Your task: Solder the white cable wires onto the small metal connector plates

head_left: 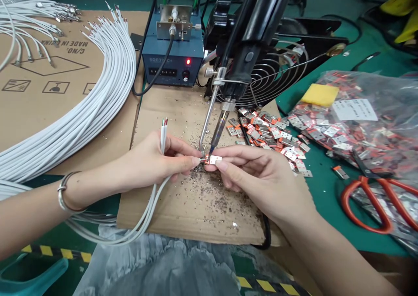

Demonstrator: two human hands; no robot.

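Note:
My left hand (163,159) pinches a white cable, its end pointing right, while more white cables (163,135) with coloured wire ends stick up between its fingers. Between the thumb and fingers of my right hand (257,169) is a small metal USB connector (215,159) with orange at its left end. Cable end and connector meet under the tip of a black soldering iron (218,130). A thin metal feed tube (209,113) comes down just left of the iron tip. Whether cable and connector are joined is too small to tell.
Loose USB connectors (271,135) lie in a pile right of the iron, before a plastic bag (375,126) of more. Orange-handled scissors (365,200) are at the right. A blue solder feeder (173,56) and a round fan guard (271,78) stand behind; bundled white cables (114,91) curve at left.

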